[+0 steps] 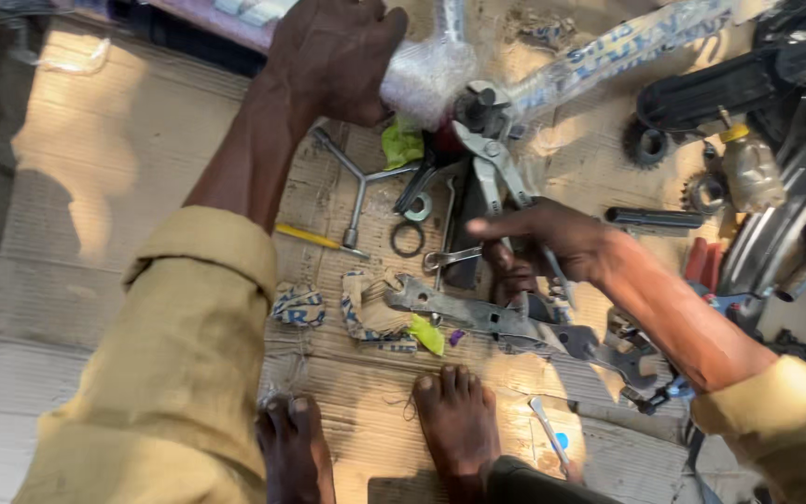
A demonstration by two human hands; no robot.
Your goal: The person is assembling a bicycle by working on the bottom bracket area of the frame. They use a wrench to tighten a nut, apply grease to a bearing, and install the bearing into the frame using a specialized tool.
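Observation:
My left hand (333, 56) grips a plastic-wrapped bicycle frame tube (431, 70) near its joint at the top of the view. My right hand (543, 245) holds the handles of grey pliers (494, 163), whose jaws sit on the frame's bottom bracket (479, 105). Both arms wear yellow sleeves. My two bare feet (454, 420) rest on the cardboard below the hands.
Flattened cardboard (114, 159) covers the ground. On it lie a three-way socket wrench (358, 182), a yellow-handled screwdriver (314, 240), metal rings (408, 238), flat spanners (515, 322), sprockets (646, 145), a small oil bottle (748, 168) and a black bicycle part (729, 89) at right.

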